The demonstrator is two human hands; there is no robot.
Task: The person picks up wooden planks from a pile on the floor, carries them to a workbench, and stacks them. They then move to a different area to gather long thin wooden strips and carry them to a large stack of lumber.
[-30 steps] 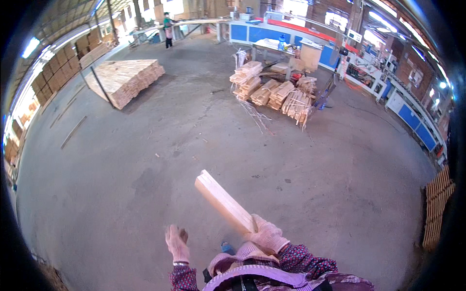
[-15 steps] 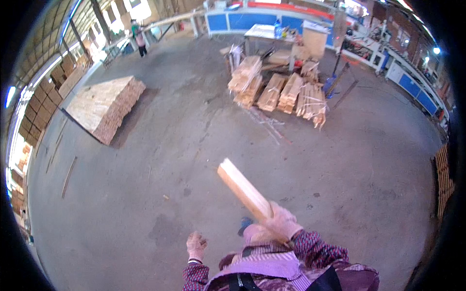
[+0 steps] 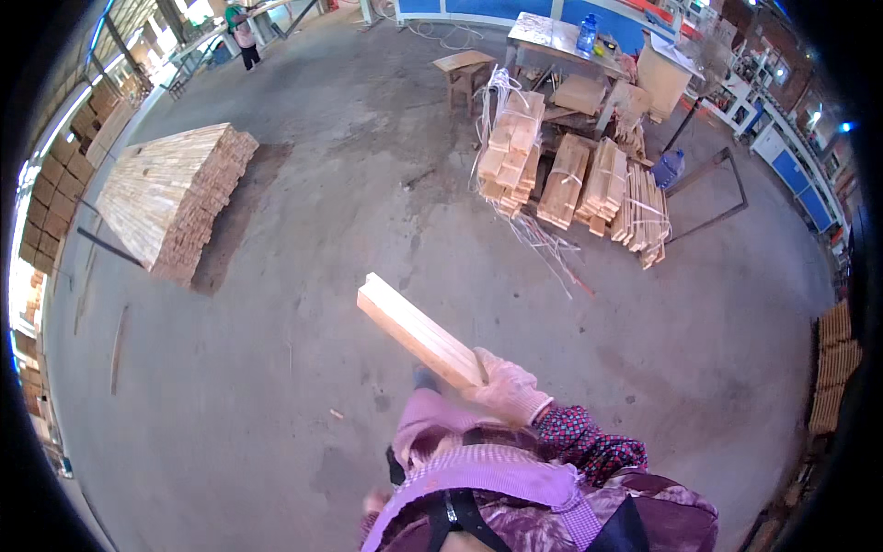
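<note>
One long pale wooden piece [image 3: 420, 333] hung above grey concrete floor [image 3: 230, 414], pink-gloved right hand [image 3: 508, 386] fingers clenched round near end. Left hand [image 3: 375, 501] mostly hidden, couldn't tell its fingers. Likely carry step; next move called for steady grip.

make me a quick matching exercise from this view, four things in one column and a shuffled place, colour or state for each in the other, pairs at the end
Things:
1. right hand
2. left hand
3. wooden stool
4. distant person

Places, colours or states:
A. just left of the table
B. dressed in a green top
C. closed around a length of wood
D. low down, mostly hidden beside the lavender clothing

Right pairs: 1-C, 2-D, 3-A, 4-B
</note>
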